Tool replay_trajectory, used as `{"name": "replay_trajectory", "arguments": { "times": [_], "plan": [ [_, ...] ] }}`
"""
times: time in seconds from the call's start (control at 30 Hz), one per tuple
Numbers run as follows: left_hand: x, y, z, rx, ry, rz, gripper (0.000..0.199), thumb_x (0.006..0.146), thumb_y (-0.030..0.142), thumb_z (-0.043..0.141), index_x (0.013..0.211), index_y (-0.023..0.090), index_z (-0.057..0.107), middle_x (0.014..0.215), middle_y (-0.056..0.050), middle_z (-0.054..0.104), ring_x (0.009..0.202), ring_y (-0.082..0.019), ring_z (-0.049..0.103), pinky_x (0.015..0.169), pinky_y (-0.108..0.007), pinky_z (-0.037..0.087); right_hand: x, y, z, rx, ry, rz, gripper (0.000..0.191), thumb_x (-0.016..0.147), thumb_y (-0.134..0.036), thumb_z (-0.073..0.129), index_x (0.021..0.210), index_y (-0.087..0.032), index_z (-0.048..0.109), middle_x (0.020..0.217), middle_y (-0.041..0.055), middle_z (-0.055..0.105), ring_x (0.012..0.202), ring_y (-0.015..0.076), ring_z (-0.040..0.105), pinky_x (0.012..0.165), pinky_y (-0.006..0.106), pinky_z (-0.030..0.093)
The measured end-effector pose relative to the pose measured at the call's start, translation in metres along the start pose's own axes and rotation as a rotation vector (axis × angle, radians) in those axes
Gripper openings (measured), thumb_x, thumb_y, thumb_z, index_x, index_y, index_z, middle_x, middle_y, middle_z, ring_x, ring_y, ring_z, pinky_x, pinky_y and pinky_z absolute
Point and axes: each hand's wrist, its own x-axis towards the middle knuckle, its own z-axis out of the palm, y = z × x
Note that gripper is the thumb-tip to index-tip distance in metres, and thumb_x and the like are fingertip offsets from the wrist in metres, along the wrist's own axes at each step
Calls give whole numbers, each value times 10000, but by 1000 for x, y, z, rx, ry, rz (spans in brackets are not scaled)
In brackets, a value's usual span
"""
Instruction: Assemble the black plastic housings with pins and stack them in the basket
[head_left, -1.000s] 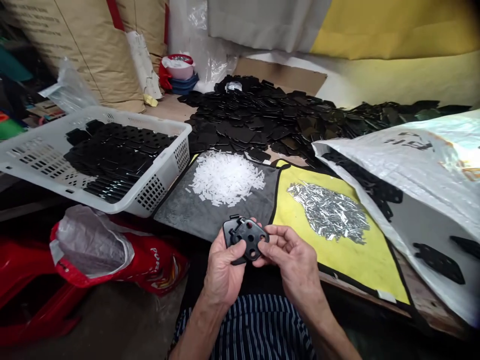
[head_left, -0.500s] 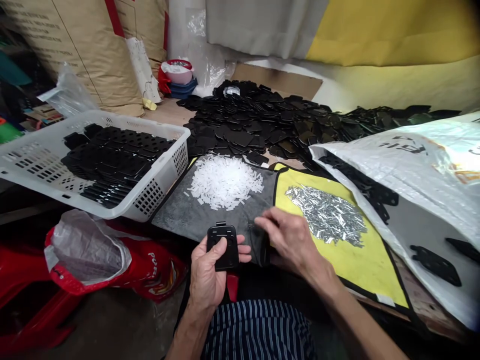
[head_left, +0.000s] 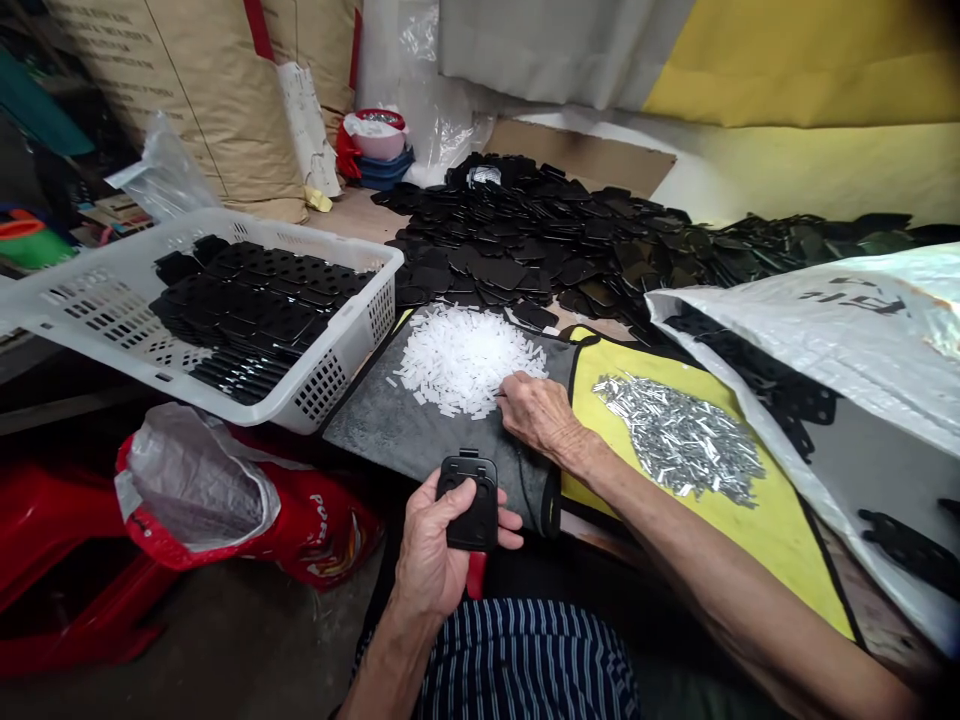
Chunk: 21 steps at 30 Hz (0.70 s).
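Note:
My left hand (head_left: 439, 545) grips a flat black plastic plate (head_left: 474, 515) with rounded corners and a small tab at its top edge; the thumb presses on its face. My right hand (head_left: 541, 415) reaches to the near right edge of a heap of small white plastic strips (head_left: 465, 355). Its fingers are pinched together at the heap, and whatever is between the fingertips is hidden. The strips lie on a dark grey cloth (head_left: 375, 425). To the right, a pile of short silver metal pins (head_left: 690, 435) rests on a yellow cloth (head_left: 780, 545).
A white plastic basket (head_left: 330, 385) at left holds stacked black plates (head_left: 262, 300). Loose black plates (head_left: 525, 240) are heaped at the back. An open white sack (head_left: 825, 310) with black parts lies at right. Below the basket stands a red bag (head_left: 307, 510) with a pale liner.
My right hand has moved forward and left from beside the yellow cloth to the white strips. My left hand still holds the black plate. The view has shifted slightly left.

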Motion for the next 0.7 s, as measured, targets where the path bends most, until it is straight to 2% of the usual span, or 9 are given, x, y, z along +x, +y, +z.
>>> {"name": "replay_trajectory", "arguments": {
  "times": [0.17, 0.3, 0.43, 0.6, 0.7],
  "plan": [
    [-1, -1, -2, 44, -1, 1, 204, 792, 255, 597, 908, 125, 492, 712, -96, 664, 565, -234, 655, 462, -331, 540, 7, -1, 0, -48, -39, -95, 223, 814, -155, 421, 933, -61, 584, 900, 178, 610, 823, 249, 599, 665, 280, 386],
    [-3, -1, -4, 82, 32, -1, 182, 795, 242, 588, 893, 133, 480, 672, -97, 670, 528, -214, 642, 437, -296, 522, 9, 5, 3, -60, -59, -160, 255, 828, -179, 419, 1000, -40, 545, 945, 197, 589, 890, 272, 575, 721, 305, 393],
    [-4, -3, -4, 98, 52, -16, 195, 786, 263, 599, 885, 121, 509, 669, -100, 672, 517, -203, 638, 428, -271, 514, 10, 9, 5, -46, -73, -176, 261, 839, -177, 425, 1052, -58, 517, 1005, 191, 575, 944, 259, 555, 748, 286, 383],
    [-5, -5, -4, 103, 41, -28, 176, 792, 249, 595, 872, 114, 516, 682, -104, 674, 513, -198, 640, 424, -265, 519, 17, 12, -3, 23, -98, -228, 162, 809, -143, 453, 900, -68, 564, 869, 158, 599, 863, 232, 570, 695, 266, 368],
    [-5, -2, -7, 88, 36, -14, 154, 808, 232, 580, 881, 120, 503, 728, -116, 685, 523, -196, 646, 433, -267, 527, 10, 14, -15, 72, -86, -221, 140, 794, -122, 442, 820, -65, 567, 786, 143, 602, 751, 203, 573, 637, 264, 373]
  ]
}}
